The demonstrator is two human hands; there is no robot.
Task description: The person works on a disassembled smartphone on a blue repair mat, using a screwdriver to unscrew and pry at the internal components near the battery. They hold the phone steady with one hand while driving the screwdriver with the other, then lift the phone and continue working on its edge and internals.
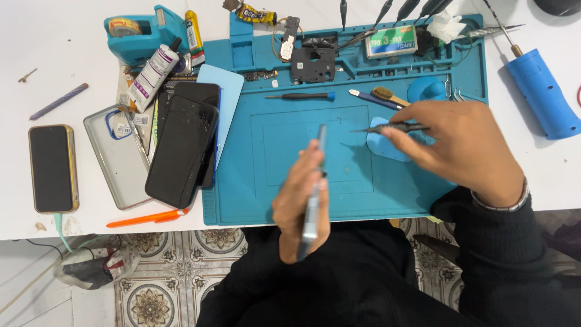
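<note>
My left hand (301, 206) grips a slim phone (315, 181) edge-on, held upright over the front of the blue repair mat (266, 181). My right hand (460, 148) pinches dark tweezers (393, 128), their tips pointing left toward the phone's top end, a short gap away. A pale blue triangular pick (381, 145) lies on the mat under my right fingers.
On the mat lie a black screwdriver (301, 96), a small brush (389, 95), a blue suction cup (426, 89) and a dark phone frame (313, 63). Left of it sit stacked black phones (184, 142), a clear case (115, 157), a gold-edged phone (53, 168), a glue tube (154, 75). A blue tool (541, 91) lies right.
</note>
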